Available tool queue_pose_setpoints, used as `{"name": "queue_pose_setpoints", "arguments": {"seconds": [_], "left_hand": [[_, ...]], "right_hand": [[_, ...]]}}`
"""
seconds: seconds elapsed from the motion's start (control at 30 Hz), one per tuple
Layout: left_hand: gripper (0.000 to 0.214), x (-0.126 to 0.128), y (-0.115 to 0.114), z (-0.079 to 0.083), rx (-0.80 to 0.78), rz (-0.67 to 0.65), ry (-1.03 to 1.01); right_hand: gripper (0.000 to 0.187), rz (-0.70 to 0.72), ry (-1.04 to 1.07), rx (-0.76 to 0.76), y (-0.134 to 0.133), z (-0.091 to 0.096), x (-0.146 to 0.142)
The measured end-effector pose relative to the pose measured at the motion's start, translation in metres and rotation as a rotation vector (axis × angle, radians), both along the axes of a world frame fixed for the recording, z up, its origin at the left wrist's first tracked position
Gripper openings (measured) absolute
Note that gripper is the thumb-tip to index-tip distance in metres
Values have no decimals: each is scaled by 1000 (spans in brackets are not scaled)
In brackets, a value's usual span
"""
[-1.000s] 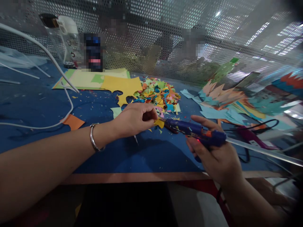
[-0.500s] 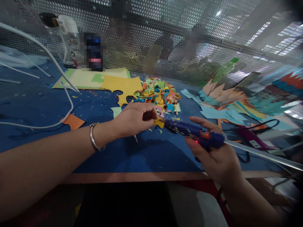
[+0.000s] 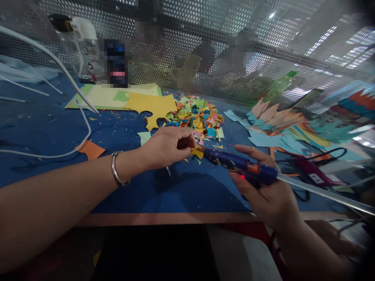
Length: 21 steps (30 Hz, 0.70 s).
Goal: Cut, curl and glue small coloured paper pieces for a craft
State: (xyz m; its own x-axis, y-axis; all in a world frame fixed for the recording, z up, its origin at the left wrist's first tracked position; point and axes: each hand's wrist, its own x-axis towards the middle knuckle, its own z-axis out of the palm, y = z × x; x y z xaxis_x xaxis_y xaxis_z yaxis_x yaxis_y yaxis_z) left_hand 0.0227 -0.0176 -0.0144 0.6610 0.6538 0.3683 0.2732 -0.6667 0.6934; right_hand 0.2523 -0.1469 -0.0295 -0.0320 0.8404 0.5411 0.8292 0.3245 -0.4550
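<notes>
My left hand (image 3: pixel 170 146) pinches a small yellow paper piece (image 3: pixel 198 152) between thumb and fingertips. A thin pointed tool (image 3: pixel 168 172) sticks out below this palm; how it is held is hidden. My right hand (image 3: pixel 268 187) is wrapped round a blue hot glue gun (image 3: pixel 231 160), whose tip meets the yellow piece. A red light glows on the gun's side, and a long clear glue stick (image 3: pixel 322 192) runs out of its back. Behind my hands lies a heap of coloured paper scraps (image 3: pixel 199 115).
Yellow cut-out card (image 3: pixel 152 102) and pale green sheets (image 3: pixel 102 95) lie at the back left, near bottles (image 3: pixel 88 50). A white cable (image 3: pixel 58 64) arches over the left side. At right are zigzag paper strips (image 3: pixel 272 113) and a purple power strip (image 3: pixel 316 171).
Almost nothing differs. Both hands keep their places, with the glue gun's tip still at the yellow paper piece.
</notes>
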Motion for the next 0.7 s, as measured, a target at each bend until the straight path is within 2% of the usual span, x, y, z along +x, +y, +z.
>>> {"name": "queue_pose_setpoints", "arguments": {"seconds": [0.43,0.7], "left_hand": [[10,0,2,-3,-13,-20,-8],[11,-1,0,1,-28,-47,-3]], "right_hand": [[48,-51,48,-39,-2,1,3],[45,-72,39,-34,-3,0,4]]}}
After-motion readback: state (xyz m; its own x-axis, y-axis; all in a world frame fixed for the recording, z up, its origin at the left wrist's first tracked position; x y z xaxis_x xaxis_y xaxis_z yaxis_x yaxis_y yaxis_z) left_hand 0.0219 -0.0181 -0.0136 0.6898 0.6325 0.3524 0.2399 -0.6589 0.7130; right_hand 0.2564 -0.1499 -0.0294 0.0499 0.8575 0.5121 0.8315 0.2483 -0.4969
